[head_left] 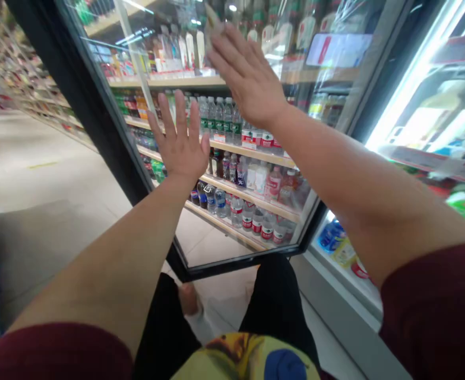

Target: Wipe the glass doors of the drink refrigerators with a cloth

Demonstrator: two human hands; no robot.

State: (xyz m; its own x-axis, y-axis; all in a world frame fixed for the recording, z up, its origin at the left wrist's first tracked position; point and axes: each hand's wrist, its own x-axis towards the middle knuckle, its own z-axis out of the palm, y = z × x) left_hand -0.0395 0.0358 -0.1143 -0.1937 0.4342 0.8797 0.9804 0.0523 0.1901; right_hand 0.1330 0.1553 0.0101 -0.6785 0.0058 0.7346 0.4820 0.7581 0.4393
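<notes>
My left hand point(181, 140) is open, fingers spread, palm flat against the glass of a black-framed cooler door point(256, 79) that stands swung out from the cabinet. Higher up, my right hand point(245, 74) is also open and flat on the same glass. Neither hand holds anything. Through or in the glass I see shelves of bottled drinks point(252, 211), water and sodas with red and green labels. Both my arms reach forward in dark red sleeves.
The lit cooler interior point(434, 121) is at the right, with packages on its shelves and blue items point(331, 236) low down. A store aisle with stocked shelves point(14, 74) runs off at the left. Pale floor point(38, 179) lies below; my dark trousers show at the bottom.
</notes>
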